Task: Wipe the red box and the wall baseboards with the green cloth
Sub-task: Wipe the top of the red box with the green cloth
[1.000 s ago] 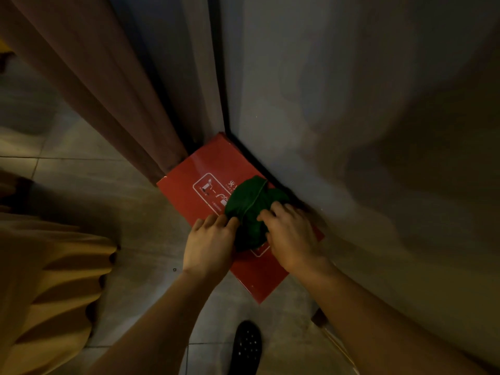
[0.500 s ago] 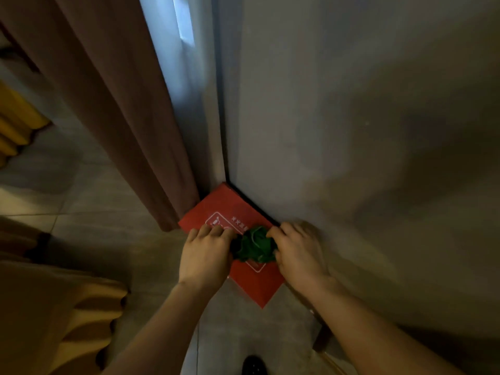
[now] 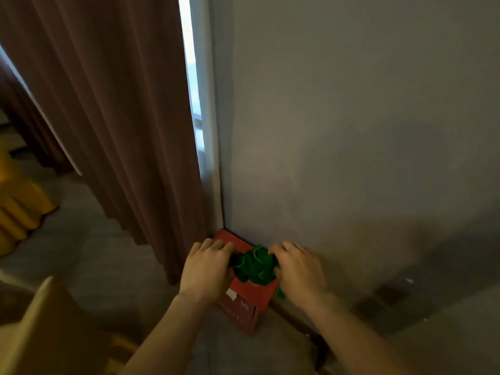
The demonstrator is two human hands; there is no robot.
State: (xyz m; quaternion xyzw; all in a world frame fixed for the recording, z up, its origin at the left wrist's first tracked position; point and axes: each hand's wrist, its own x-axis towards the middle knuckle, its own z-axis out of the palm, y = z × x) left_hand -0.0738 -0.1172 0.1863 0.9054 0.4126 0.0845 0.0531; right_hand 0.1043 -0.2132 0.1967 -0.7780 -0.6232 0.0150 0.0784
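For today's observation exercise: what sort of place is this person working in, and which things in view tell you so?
Probably a room corner in a home or lodging: a long brown curtain hangs by a window strip, and a painted wall meets the floor where the red box sits.

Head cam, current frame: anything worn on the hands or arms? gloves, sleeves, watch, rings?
Nothing visible. Left hand and right hand are bare, no gloves. Both forearms are uncovered down to the frame's bottom edge, so no sleeves show. No watch, band or bracelet at either wrist. No rings seen, though the light is dim and the fingers are slightly blurred, so a thin one could be missed.
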